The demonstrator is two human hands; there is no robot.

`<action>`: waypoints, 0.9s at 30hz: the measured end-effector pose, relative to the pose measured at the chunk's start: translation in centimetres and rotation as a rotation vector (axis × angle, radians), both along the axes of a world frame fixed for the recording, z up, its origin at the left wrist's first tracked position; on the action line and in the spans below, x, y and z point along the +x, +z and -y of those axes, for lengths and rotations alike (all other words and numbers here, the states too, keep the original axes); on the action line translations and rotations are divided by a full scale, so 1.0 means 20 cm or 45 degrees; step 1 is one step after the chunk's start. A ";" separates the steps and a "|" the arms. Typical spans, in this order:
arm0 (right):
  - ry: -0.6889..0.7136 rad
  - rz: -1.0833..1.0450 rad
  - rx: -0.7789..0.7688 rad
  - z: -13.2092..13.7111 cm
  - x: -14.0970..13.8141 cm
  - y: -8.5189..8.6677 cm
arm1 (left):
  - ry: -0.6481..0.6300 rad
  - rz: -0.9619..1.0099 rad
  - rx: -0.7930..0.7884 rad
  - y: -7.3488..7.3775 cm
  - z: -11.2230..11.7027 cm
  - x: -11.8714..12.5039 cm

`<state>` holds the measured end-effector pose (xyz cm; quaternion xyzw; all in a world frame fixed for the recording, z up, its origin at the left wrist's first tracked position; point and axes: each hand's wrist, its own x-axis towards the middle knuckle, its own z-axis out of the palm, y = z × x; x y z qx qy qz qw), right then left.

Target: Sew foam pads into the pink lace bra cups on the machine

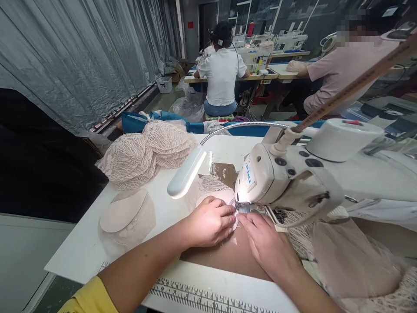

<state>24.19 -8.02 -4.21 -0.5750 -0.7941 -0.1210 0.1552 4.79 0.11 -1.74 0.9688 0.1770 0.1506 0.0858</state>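
Note:
My left hand [211, 221] presses on a pale pink lace bra cup [213, 187] beside the needle of a white sewing machine [260, 174]. Its fingers are bent over the fabric edge. Close by on the right, my right hand [265, 239] pinches the edge of the same cup near the presser foot. The fingertips of both hands almost meet there. A brown sheet [224, 256] covers the machine bed under both hands. Light from a bendable lamp [187, 171] falls on the needle area.
Stacked lace cups [143, 152] stand at the table's back left. A single cup piece with lace [127, 217] lies nearer. A printed ruler [208, 300] runs along the front edge. More lace fabric [355, 256] hangs at right. Two people [221, 74] sit at machines beyond.

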 end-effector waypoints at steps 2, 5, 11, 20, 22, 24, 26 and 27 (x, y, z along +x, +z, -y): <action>-0.011 0.006 0.012 -0.01 0.00 0.00 | 0.005 0.002 -0.006 -0.01 0.00 0.00; -0.018 -0.007 0.033 -0.01 0.00 -0.01 | 0.027 0.034 -0.068 -0.01 -0.01 -0.01; -0.011 -0.074 0.044 0.00 0.02 -0.03 | 0.102 0.050 -0.188 0.01 -0.01 -0.01; 0.057 -0.217 0.036 0.01 0.03 -0.03 | 0.098 0.013 -0.023 -0.01 0.00 0.00; 0.083 -0.235 0.012 0.02 0.03 -0.03 | 0.077 0.018 0.034 -0.02 -0.01 0.00; 0.094 -0.253 -0.012 0.02 0.03 -0.03 | 0.071 0.028 0.081 -0.03 -0.01 0.00; 0.103 -0.258 -0.036 0.02 0.03 -0.02 | 0.076 0.031 0.116 -0.03 -0.01 0.00; 0.109 -0.254 -0.043 0.02 0.02 -0.01 | 0.079 0.030 0.126 -0.03 -0.01 0.00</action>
